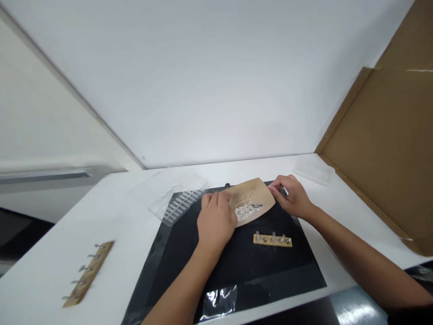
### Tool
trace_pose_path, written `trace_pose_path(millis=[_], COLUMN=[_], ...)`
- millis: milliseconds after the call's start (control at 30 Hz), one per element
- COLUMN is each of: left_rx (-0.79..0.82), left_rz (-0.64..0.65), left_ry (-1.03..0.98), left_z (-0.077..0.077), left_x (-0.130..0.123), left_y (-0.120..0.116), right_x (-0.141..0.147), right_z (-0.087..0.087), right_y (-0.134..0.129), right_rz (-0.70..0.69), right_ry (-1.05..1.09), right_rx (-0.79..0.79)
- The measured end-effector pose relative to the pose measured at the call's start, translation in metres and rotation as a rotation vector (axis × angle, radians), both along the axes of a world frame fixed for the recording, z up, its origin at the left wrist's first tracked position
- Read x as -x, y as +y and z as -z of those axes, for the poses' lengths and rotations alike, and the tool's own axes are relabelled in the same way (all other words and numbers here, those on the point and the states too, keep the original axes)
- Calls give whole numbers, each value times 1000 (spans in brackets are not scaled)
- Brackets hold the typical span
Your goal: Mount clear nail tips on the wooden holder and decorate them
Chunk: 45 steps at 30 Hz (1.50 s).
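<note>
A tan, slightly curved paper sheet or shallow tray (255, 192) holds a heap of small white and clear pieces (246, 211) and a few thin sticks. My left hand (217, 221) grips its left edge with the fingers bent over it. At its upper right corner my right hand (292, 196) has thumb and fingertips pinched together; whatever lies between them is too small to make out. Just below the tray, a tan strip (270, 242) with small clear and metal pegs standing on it lies on the black mat (250, 266).
To the left of the hands is a clear compartment tray (182, 205) beside crumpled clear plastic (158, 185). Another peg strip (88, 274) lies at far left on the white table (111, 225). A clear lid or box (314, 172) sits back right, near a cardboard wall (385, 158).
</note>
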State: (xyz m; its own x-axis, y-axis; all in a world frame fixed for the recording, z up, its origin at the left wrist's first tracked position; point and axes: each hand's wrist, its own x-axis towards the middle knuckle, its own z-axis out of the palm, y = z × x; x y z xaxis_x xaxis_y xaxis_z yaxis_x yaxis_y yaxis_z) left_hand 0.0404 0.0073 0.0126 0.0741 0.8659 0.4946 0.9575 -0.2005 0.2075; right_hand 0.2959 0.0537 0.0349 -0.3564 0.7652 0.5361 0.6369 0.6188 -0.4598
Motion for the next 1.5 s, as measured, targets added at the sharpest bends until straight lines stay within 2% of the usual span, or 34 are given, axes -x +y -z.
trace_pose_path(millis=[67,167,233,300,367,467,567,667,767,867,933,1033,1133,1167,1333,1500], left_rx=[79,129,168,232,296,322,262,258,269,248,260,348,408,412,430,419], left_rz=[-45,-115,-159,-164,-155,-158,-188,-239,-248,-272,-285,-276,-261,-256,-229,-210], left_ry=[19,65,91,107,116,85,55,90,112,117,108,48,-9,-25,-120,-142], left_z=[-4,-6,-6,-5,-6,-9,-12,-9,-4,-2,-4,-8,-11,-11,-12,-10], left_x=[3,6,9,11,12,12,12,14,17,18,18,17,14,13,9,8], left_y=[0,3,5,6,6,5,4,7,12,16,16,16,14,14,12,13], right_x=[16,43,59,70,77,78,73,65,52,32,14,-16,-43,-51,-65,-43], right_z=[-3,-17,-27,-33,-32,-20,-8,-8,-23,-44,-55,-62,-58,-56,-45,-39], right_y=[21,46,58,66,71,78,85,90,91,88,85,81,82,84,94,90], right_rz=[-12,-189,-274,-274,-256,-251,-258,-279,-275,-165,-80,-5,95,125,166,24], right_ry=[-11,-167,-201,-197,-216,-259,-261,-326,-447,-480,-479,-509,-644,-672,-685,-719], right_rx=[34,193,188,177,180,165,140,182,277,323,298,378,654,695,710,745])
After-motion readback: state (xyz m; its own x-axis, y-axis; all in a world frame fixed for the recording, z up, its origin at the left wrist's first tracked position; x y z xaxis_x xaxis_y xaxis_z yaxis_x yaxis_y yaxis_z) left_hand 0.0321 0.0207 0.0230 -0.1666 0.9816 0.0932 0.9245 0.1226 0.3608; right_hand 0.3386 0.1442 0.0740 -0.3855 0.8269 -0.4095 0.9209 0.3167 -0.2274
